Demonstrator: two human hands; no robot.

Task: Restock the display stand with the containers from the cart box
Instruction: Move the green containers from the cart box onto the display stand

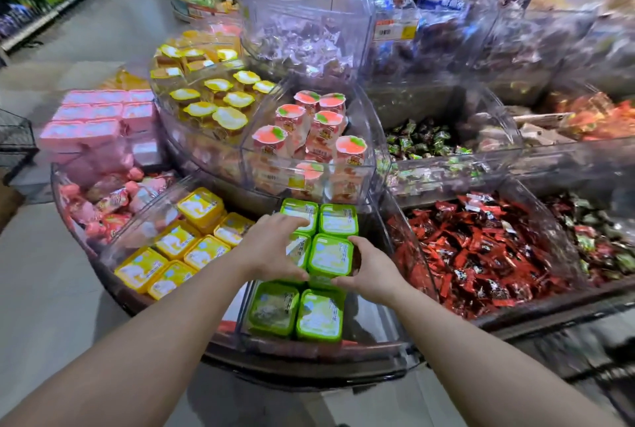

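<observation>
While our left hand (pixel 271 248) and right hand (pixel 369 270) grasp one green container (pixel 330 256), it sits among green neighbours inside the clear bin (pixel 402 244), walls close alongside.

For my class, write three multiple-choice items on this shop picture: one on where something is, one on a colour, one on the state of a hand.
1. Which goods fill the bin just right of the green containers?
A. red wrapped sweets
B. pink boxes
C. yellow tubs

2. What colour are the lids of the cups in the clear bin on the tier above the green containers?
A. blue
B. pink-orange with a green leaf
C. black

3. What is the right hand doing?
A. hanging idle
B. pointing at a shelf
C. holding a green container

Answers:
1 A: the red wrapped sweets lie beyond the divider beside the green containers.
2 B: the cups have peach-coloured tops.
3 C: the right hand has its grip on the green container, with the left hand alongside.
</observation>
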